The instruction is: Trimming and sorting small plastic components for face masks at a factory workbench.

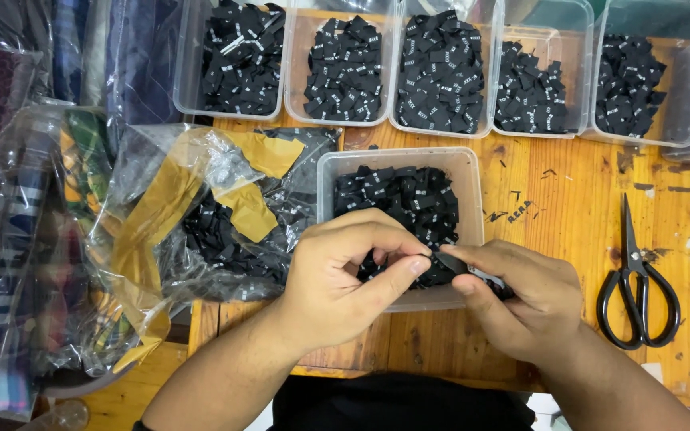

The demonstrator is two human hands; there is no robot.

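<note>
Both hands meet over the near edge of the clear tub (473,172) that sits on the wooden surface (576,215), just in front of the row of similar tubs (297,48). The left hand (341,275) has thumb and forefinger pressed together on one end of a small black label (446,259); the right hand (521,299) pinches the other end, its remaining fingers curled under a little bunch of the same labels.

To do this well, it seems wise to keep each grip light and near the label's ends, so one piece peels away without dragging its neighbours along, and to work directly above the tub so anything that slips falls back among the loose labels (401,199) rather than onto the surface.

Much is hard to read here. How many labels the right hand holds is hidden behind its fingers. The pale marks on the labels are too small to make out. Left of the tub, a crumpled clear bag (201,207) with tan tape holds more black pieces, but its folds and glare blur the contents. The far tubs are cut off at the top edge. Right of the tub lie black scissors (636,295), untouched.
</note>
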